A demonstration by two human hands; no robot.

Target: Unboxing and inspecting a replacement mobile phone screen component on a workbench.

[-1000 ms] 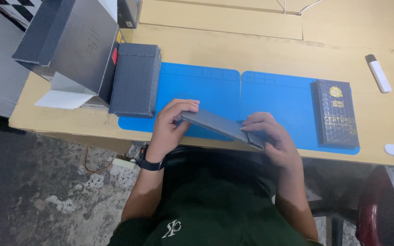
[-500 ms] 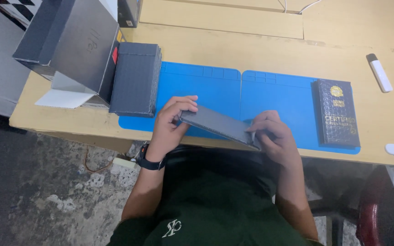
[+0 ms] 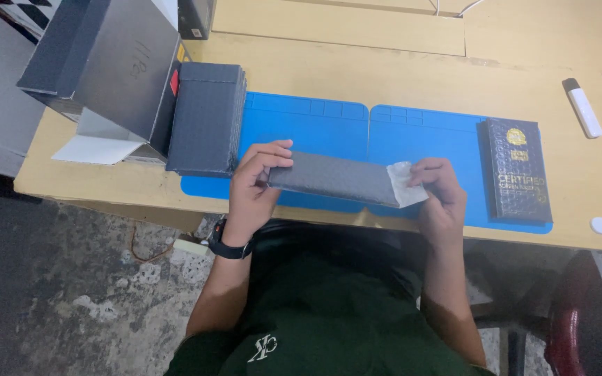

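A person holds a flat grey box [image 3: 334, 179] in both hands at the near edge of a wooden table [image 3: 398, 76].

The left hand [image 3: 253, 182] has its grip closed on the box's left end, fingers curled over the top; the right hand [image 3: 440, 198] pinches a thin white sheet [image 3: 405, 184] at the box's right end, grip closed on it. The box lies level, just above the front of a blue mat [image 3: 329, 125]. A stack of similar grey boxes [image 3: 207, 118] stands at the mat's left edge, beside an open grey carton [image 3: 106, 69]. A dark printed box [image 3: 518, 170] lies on the mat's right side, and a white marker [image 3: 583, 108] rests well apart on the bare table. A black watch [image 3: 228, 247] circles the left wrist.
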